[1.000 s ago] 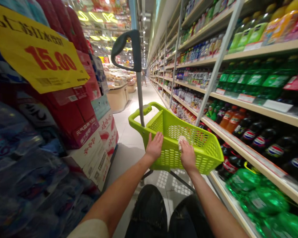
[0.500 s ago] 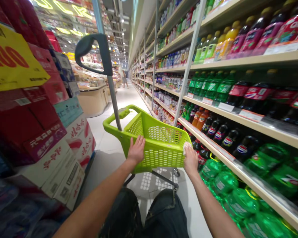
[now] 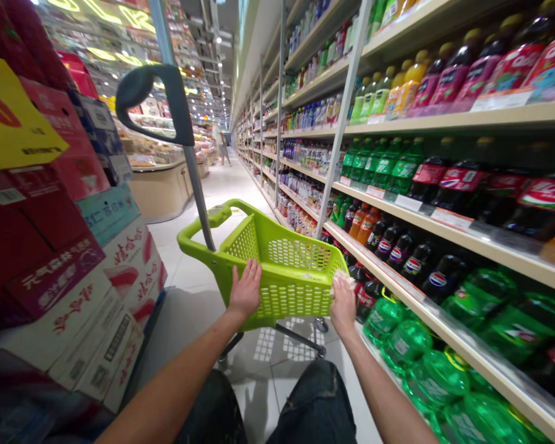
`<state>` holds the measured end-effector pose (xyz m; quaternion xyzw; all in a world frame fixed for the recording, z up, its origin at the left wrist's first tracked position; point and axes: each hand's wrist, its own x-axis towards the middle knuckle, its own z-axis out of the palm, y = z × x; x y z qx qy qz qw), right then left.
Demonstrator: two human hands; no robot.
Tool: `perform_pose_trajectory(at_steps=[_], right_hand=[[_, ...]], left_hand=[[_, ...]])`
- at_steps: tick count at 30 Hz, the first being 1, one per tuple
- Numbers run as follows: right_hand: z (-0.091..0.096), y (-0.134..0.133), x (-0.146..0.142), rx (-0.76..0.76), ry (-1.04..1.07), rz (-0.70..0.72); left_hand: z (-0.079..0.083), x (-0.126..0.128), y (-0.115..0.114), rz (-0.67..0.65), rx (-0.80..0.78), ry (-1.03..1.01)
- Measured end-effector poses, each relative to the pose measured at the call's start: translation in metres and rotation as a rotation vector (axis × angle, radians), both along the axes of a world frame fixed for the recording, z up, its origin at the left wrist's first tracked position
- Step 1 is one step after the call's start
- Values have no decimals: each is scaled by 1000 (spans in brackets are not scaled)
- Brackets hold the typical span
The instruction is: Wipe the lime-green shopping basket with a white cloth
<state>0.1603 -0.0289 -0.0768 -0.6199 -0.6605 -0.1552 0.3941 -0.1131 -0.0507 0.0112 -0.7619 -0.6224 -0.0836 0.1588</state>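
Note:
A lime-green shopping basket cart point(image 3: 296, 274) on wheels stands right in front of my knees, its basket showing no goods. A grey pole with a dark looped handle point(image 3: 182, 105) rises from its left end. My left hand point(image 3: 246, 288) lies flat against the near side wall, fingers stretched out and holding nothing. At the basket's right end, my right hand point(image 3: 343, 303) is closed on a crumpled whitish cloth or tissue point(image 3: 345, 279), pressed to the corner of the rim.
Shelves of bottled drinks point(image 3: 411, 259) run along the right side, large green bottles point(image 3: 425, 364) at the bottom. Stacked cartons point(image 3: 106, 277) with a yellow price sign point(image 3: 18, 117) stand at left. A rounded display counter point(image 3: 160, 191) and a person point(image 3: 221, 145) are farther down the aisle.
The whole view has shifted, so cart and shelves appear farther left. My right hand with the cloth has moved slightly outward around the basket's corner. My left hand stays on the side wall.

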Motion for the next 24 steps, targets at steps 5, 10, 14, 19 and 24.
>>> perform_pose_trajectory(at_steps=[5,10,14,19,24], right_hand=[[6,0,-40,-32,-129,266],[3,-1,-10,-49,14,-60],[8,-3,-47,-34,-54,97],[17,-5,-56,-98,-96,156],[16,-6,-42,-74,40,-59]], left_hand=[[-1,-3,0,-22,-7,-9],[-9,-5,2,-34,10,-1],[-13,-5,5,-30,35,-7],[-11,-7,4,-61,39,15],[-12,-3,3,-41,37,9]])
